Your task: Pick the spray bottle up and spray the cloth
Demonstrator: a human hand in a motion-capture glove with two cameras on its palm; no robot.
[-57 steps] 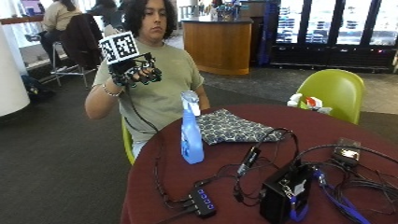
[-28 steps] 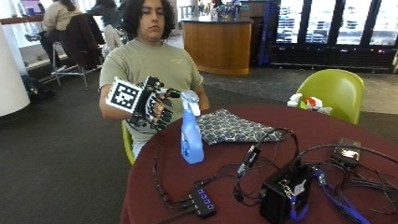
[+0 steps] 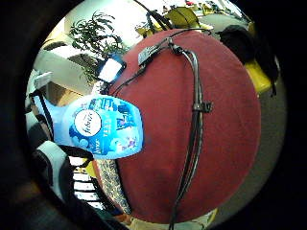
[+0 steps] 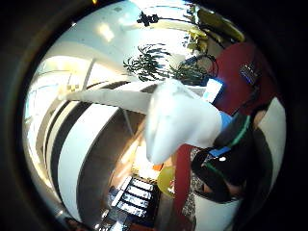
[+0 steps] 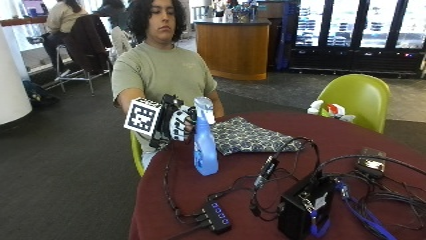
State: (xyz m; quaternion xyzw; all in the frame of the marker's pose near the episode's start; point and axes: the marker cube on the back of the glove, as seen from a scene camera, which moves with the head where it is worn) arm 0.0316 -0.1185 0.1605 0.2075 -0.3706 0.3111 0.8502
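A blue spray bottle (image 5: 204, 145) with a white spray head stands upright on the round red table (image 5: 373, 136), near the edge in front of the person. My gloved right hand (image 5: 176, 125) is level with the bottle's neck. Its fingers reach out to the neck from the person's side and are not closed round it. The white spray head (image 4: 180, 118) fills the thumb side palm view, and the labelled bottle body (image 3: 103, 127) shows in the little finger side view. A folded dark patterned cloth (image 5: 249, 135) lies flat just behind the bottle, and its edge (image 3: 112, 184) shows below the bottle.
Cables (image 5: 266, 172) run across the table to a black box (image 5: 303, 210) and a USB hub (image 5: 216, 217) near the front edge. A small device (image 5: 369, 162) lies at the right. A green chair (image 5: 356, 97) stands behind the table.
The gloved hand has come down from shoulder height and moved in to the bottle's neck. Bottle and cloth have stayed where they were.
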